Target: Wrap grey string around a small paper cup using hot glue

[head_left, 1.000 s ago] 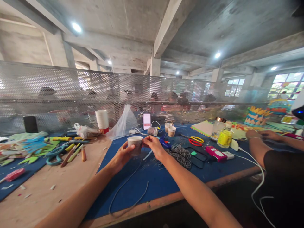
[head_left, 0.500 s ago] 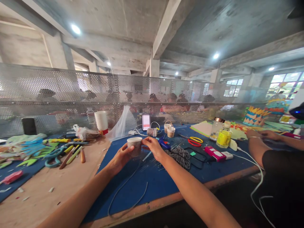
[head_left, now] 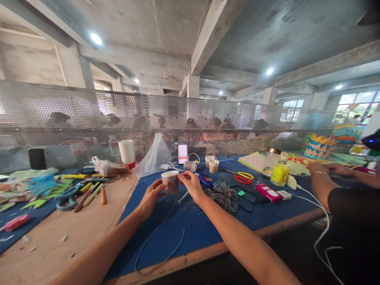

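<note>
A small paper cup [head_left: 170, 182], white at the rim and greyish-brown below, is held upright above the blue mat. My left hand [head_left: 154, 192] grips it from the left, fingers against its side. At its right edge the fingers of my right hand [head_left: 190, 184] are pinched together; what lies between them is too small to make out. Beneath the cup a grey cord [head_left: 148, 237] runs down and loops over the mat toward the table's front edge. A tangled bundle of grey cord [head_left: 224, 198] lies right of my right hand, beside a blue glue gun [head_left: 206, 180].
Red and yellow scissors [head_left: 244, 177], a yellow bottle [head_left: 280, 172] and a pink box [head_left: 268, 193] lie to the right, near another person's arm [head_left: 320, 184]. Behind stand a phone [head_left: 183, 153] and small cups [head_left: 213, 165]. Stacked paper cups [head_left: 126, 152] and tools are left.
The cup has shifted slightly right. My left fingers have moved from its front toward its left side. My right hand stays pinched at its right edge.
</note>
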The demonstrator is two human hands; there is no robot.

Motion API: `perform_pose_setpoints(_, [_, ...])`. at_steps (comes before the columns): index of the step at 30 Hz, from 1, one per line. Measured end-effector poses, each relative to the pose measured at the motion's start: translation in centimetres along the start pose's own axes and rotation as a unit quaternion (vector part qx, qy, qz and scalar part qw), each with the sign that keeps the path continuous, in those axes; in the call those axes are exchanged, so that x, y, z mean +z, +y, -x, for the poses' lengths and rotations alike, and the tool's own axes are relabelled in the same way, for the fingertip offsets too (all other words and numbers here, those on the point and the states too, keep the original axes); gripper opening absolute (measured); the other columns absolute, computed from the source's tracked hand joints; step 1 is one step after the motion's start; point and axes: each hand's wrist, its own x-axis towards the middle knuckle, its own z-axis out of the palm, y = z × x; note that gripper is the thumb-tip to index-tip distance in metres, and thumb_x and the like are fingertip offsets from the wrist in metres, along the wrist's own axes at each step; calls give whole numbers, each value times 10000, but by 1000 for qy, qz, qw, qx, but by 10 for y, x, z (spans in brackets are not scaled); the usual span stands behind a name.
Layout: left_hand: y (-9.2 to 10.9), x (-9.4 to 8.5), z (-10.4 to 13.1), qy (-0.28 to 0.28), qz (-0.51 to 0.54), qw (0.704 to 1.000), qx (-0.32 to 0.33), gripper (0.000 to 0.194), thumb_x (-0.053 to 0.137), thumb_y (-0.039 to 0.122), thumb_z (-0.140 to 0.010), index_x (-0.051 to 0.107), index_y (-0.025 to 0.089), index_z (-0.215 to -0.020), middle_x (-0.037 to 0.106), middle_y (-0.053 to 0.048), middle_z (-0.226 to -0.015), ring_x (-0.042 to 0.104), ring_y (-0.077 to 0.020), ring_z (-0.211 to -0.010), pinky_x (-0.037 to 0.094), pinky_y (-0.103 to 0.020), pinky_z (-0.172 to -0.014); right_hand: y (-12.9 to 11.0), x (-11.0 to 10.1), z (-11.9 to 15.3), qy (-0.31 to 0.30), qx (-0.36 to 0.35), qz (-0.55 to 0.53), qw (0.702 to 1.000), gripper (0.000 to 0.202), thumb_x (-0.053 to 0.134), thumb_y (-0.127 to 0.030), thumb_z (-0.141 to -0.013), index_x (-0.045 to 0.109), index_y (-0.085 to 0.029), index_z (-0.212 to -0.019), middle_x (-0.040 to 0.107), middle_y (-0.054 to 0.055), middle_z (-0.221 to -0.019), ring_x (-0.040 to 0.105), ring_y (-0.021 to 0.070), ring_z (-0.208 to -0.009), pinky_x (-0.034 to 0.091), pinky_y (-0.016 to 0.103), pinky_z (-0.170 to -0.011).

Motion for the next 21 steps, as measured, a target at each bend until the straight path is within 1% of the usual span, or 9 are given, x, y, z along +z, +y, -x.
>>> perform_pose_setpoints(1, [1, 1, 1, -2, -7, 1000, -4, 537, 904, 522, -713, 784, 189, -1116, 790, -126, -1154, 736, -326, -1091, 558, -435, -971, 2, 0, 0, -1, -16, 19, 1000, 320, 768, -533, -779, 694, -222, -780, 695, 0, -740, 671, 201, -760, 543, 326, -776])
perform_pose_setpoints(4, [-1, 3, 0, 23, -23, 999, -4, 627, 955, 504, -635, 765, 187, -1142, 803, -126, -1121, 740, -353, -1077, 566, -445, -939, 3, 1, 3, -9, -64, 69, 995, 295, 743, -518, -823, 697, -229, -779, 711, 16, -803, 677, 212, -828, 533, 329, -834])
perform_pose_setpoints(7, [-4, 1, -2, 39, -32, 999, -1, 653, 962, 501, -626, 749, 178, -1152, 802, -129, -1118, 746, -350, -1047, 577, -437, -903, -1, 3, 8, -18, -94, 93, 991, 268, 744, -487, -836, 702, -230, -770, 706, 26, -851, 674, 211, -854, 530, 333, -873])
perform_pose_setpoints(12, [-5, 0, -2, 28, -31, 999, -5, 617, 938, 509, -669, 751, 185, -1160, 797, -124, -1145, 745, -324, -1044, 575, -418, -900, -9, 5, 12, -21, -89, 95, 991, 263, 737, -478, -838, 696, -230, -760, 688, 22, -848, 668, 200, -811, 540, 328, -844])
perform_pose_setpoints(15, [-4, 1, -1, 25, -25, 999, -10, 616, 933, 521, -668, 757, 185, -1154, 795, -119, -1134, 744, -317, -1025, 571, -423, -901, -11, 5, 13, -22, -90, 94, 991, 260, 729, -475, -842, 696, -228, -767, 690, 25, -856, 672, 201, -800, 544, 328, -825])
perform_pose_setpoints(21, [-5, 1, -1, 46, -35, 998, -14, 656, 942, 523, -653, 740, 161, -1161, 788, -119, -1099, 736, -304, -985, 566, -396, -861, -10, 5, 14, -31, -96, 109, 989, 245, 712, -458, -869, 696, -228, -786, 719, 26, -854, 693, 208, -805, 548, 326, -818])
